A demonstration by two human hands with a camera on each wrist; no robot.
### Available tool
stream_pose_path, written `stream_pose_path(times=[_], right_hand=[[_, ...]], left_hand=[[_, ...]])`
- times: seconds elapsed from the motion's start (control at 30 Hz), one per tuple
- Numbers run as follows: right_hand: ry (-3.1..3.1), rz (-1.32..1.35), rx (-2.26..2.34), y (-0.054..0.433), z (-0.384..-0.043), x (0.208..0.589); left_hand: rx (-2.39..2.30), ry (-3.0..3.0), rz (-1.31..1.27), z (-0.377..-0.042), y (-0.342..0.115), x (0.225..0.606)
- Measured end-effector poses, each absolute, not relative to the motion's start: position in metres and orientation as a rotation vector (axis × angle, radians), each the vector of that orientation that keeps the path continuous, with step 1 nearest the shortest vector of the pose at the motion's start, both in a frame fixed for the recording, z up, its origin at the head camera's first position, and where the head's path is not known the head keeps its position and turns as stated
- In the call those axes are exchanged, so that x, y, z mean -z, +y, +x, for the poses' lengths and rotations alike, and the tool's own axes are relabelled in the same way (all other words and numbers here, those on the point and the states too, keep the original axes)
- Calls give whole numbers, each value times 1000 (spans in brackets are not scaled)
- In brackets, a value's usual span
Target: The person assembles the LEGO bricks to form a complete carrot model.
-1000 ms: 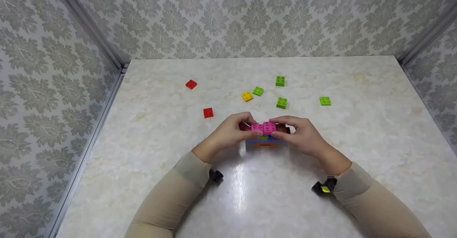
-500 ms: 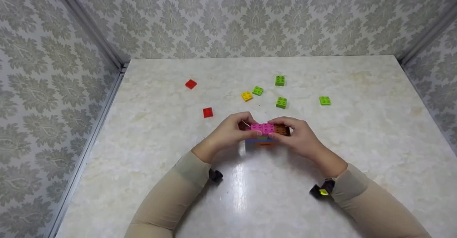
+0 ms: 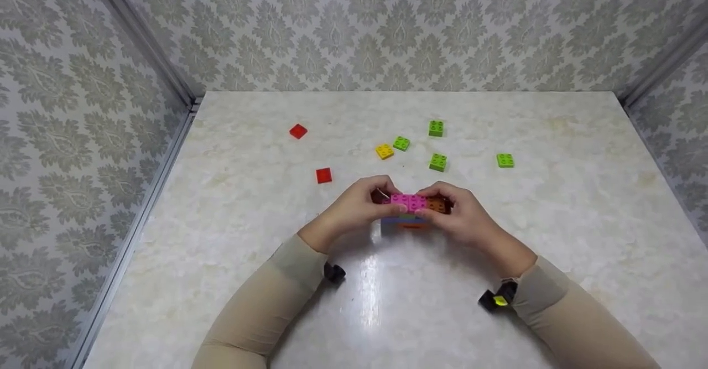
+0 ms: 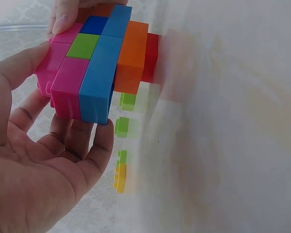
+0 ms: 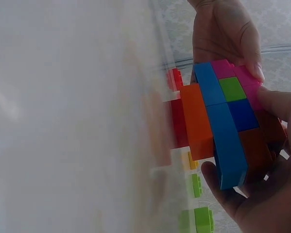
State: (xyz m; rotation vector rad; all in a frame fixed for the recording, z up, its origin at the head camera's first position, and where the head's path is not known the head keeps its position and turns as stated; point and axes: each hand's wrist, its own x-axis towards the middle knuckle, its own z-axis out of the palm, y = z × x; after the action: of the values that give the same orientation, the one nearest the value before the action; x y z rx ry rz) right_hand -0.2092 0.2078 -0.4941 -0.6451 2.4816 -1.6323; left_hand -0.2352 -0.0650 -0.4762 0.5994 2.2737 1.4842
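Note:
Both hands hold a stack of toy building bricks near the middle of the table. Two pink bricks lie side by side on top, with a brown brick to their right. My left hand has its thumb on the left pink brick's front and fingers behind. My right hand presses its thumb against the right pink brick, fingers round the far side. Below come a green brick, a dark blue brick, long light blue bricks, an orange brick and a red brick at the base.
Beyond the hands lie loose green bricks, a yellow brick and two red pieces, one a flat red piece left of the stack. Patterned walls border the table at the back and sides.
The right pink brick, raised and slightly tilted a second ago, now sits level with the left one. My right hand has shifted slightly left and down; the left hand has hardly moved.

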Motion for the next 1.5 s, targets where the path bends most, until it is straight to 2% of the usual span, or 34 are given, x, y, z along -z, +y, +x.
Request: stream_pose_path(times=[0.53, 0.8, 1.1, 1.5], right_hand=[[2444, -542, 1613, 230, -218, 517], [2481, -503, 1577, 231, -215, 515], [2495, -511, 1554, 231, -216, 513], [2489, -506, 1575, 231, -216, 514]], left_hand=[[-1360, 2257, 678, -249, -71, 474], [-1306, 2331, 619, -289, -59, 469], [-1085, 2374, 690, -342, -28, 469], [-913, 2409, 720, -369, 13, 478]])
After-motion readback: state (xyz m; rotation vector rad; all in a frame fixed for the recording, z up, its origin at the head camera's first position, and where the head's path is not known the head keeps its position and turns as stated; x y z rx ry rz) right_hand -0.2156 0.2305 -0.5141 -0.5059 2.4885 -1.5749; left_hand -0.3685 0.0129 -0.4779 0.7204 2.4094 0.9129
